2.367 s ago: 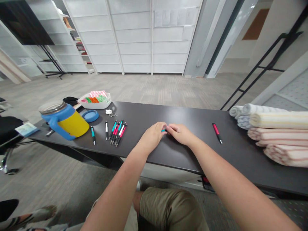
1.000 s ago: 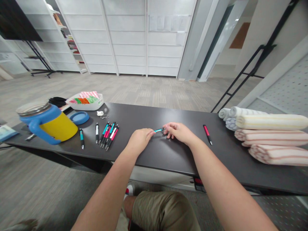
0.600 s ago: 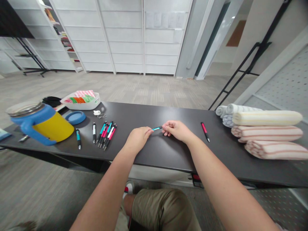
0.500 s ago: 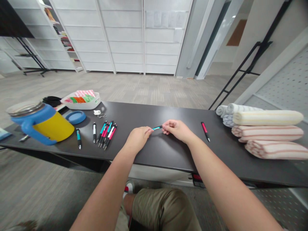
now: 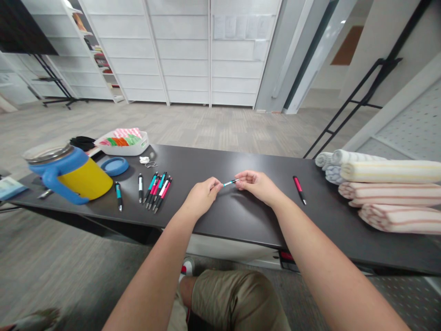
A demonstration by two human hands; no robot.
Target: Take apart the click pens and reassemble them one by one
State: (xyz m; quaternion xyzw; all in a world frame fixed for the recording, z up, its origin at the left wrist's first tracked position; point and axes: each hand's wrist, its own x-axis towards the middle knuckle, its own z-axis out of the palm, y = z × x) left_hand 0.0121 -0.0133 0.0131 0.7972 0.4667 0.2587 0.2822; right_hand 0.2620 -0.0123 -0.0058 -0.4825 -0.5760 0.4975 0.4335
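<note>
One teal pen (image 5: 229, 183) is pinched between my two hands, just above the dark table (image 5: 241, 218) near its middle. Its long axis runs left to right across my view, with the right end a touch higher; I cannot tell which end is the tip. My left hand (image 5: 202, 196) grips one end with curled fingers, and my right hand (image 5: 257, 185) grips the other. A pink pen (image 5: 299, 189) lies off to the right and a cluster of pens (image 5: 156, 186) to the left, both well apart from it.
</note>
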